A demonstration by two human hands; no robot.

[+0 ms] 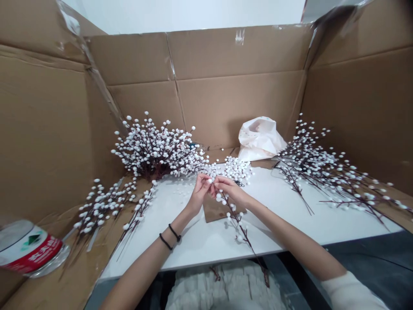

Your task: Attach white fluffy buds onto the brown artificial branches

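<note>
Over the white table my two hands meet at the middle. My right hand grips a dark brown branch studded with small white foam balls; the stem runs down toward my lap. My left hand pinches a single white ball at the branch's upper tip. Two black hair ties circle my left wrist. A loose heap of white balls lies just beyond my fingers, and a piece of brown card lies flat under my hands.
A bushy cluster of finished branches stands at the back left, more branches lie left, and several lie at right. A white plastic bag sits behind. Cardboard walls surround the table. A tape roll rests far left.
</note>
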